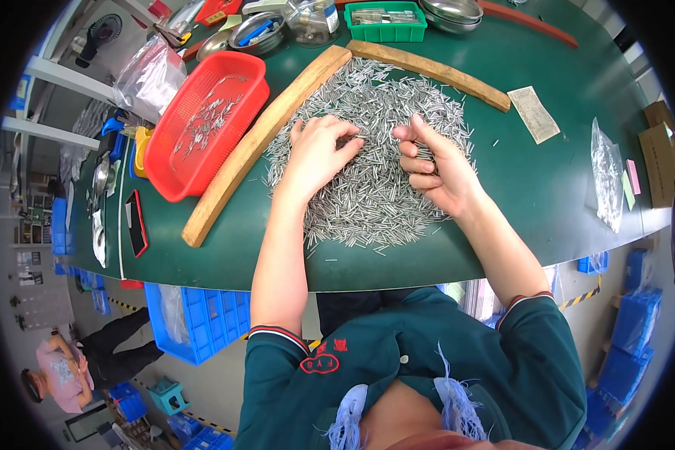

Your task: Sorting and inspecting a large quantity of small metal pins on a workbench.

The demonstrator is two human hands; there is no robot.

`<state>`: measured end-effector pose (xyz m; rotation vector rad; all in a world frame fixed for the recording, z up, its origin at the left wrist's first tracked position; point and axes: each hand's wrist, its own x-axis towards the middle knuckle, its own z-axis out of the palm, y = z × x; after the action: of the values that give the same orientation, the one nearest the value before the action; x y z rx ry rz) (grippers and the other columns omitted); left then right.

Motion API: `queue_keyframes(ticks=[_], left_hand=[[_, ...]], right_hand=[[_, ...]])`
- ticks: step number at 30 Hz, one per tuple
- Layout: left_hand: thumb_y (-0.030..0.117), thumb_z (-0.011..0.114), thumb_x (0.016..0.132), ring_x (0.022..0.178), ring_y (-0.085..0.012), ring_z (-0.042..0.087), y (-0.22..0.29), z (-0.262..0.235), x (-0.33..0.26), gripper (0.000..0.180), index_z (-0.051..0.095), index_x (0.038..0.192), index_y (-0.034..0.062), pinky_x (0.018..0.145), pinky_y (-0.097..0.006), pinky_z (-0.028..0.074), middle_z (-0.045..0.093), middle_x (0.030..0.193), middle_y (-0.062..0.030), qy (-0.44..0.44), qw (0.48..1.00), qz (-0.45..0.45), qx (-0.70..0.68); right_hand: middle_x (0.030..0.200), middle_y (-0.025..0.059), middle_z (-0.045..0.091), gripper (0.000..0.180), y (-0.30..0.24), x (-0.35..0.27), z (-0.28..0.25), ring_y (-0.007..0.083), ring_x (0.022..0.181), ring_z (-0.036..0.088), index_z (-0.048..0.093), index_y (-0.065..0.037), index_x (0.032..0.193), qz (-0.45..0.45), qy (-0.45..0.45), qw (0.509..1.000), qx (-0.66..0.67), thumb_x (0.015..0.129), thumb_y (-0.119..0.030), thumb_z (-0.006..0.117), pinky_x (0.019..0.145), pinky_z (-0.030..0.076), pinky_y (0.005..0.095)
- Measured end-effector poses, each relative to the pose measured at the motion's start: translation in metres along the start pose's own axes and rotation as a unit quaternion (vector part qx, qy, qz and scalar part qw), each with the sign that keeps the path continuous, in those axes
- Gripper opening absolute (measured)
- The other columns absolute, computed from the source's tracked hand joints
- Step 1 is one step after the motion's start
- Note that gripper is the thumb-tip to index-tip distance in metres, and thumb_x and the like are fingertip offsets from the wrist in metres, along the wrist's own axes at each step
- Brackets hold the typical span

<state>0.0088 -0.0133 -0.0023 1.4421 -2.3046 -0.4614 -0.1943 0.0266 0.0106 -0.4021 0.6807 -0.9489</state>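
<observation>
A wide heap of small silvery metal pins (375, 202) lies on the green table. My left hand (319, 157) is over the heap's left part, palm down, its fingers loosely bent and a gap showing between thumb and forefinger. Across from it, at the heap's right side, my right hand (442, 165) is turned on its edge. Its fingers curl toward the palm and the thumb points up; whatever lies inside them is hidden. Two wooden bars, a left one (266, 146) and a right one (435, 73), meet at the far end and border the heap.
Left of the bars, a red plastic basket (161, 157) holds some pins. A phone (136, 225) lies near the left edge. At the back stand a green tray (386, 31), metal bowls and a clear jar (313, 22). A paper slip (533, 114) and a plastic bag (606, 176) lie rightward.
</observation>
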Motion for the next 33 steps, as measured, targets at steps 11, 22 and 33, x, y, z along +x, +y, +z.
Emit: queue_keyframes(ticks=[11, 22, 33], left_hand=[[0.023, 0.063, 0.081, 0.092, -0.0225, 0.057, -0.003, 0.005, 0.000, 0.015, 0.068, 0.091, 0.0125, 0.092, -0.040, 0.032, 0.062, 0.088, -0.0025, 0.144, 0.984, 0.017, -0.101], [0.021, 0.062, 0.083, 0.082, -0.0224, 0.061, -0.007, 0.008, 0.001, 0.017, 0.068, 0.093, 0.0089, 0.075, -0.034, 0.044, 0.063, 0.090, -0.0063, 0.181, 0.971, 0.000, -0.156], [0.009, 0.060, 0.085, 0.083, -0.0125, 0.059, 0.021, 0.003, -0.005, 0.017, 0.065, 0.100, 0.0019, 0.075, -0.024, 0.046, 0.062, 0.088, -0.0051, 0.127, 0.953, 0.037, -0.273]], right_hand=[[0.061, -0.0089, 0.032, 0.028, 0.005, 0.002, 0.001, -0.0009, 0.048, 0.026, 0.059, 0.000, 0.102, -0.025, 0.005, 0.996, -0.082, 0.091, -0.026, 0.055, 0.038, 0.019, 0.0146], [0.063, -0.0088, 0.032, 0.028, 0.007, 0.003, 0.000, -0.0017, 0.049, 0.026, 0.057, 0.000, 0.105, -0.038, -0.008, 0.993, -0.107, 0.092, -0.024, 0.053, 0.039, 0.018, 0.0137], [0.057, -0.0116, 0.030, 0.030, 0.008, 0.000, 0.002, -0.0016, 0.046, 0.023, 0.062, -0.002, 0.104, -0.065, 0.019, 0.982, -0.177, 0.089, -0.028, 0.058, 0.039, 0.015, 0.0169]])
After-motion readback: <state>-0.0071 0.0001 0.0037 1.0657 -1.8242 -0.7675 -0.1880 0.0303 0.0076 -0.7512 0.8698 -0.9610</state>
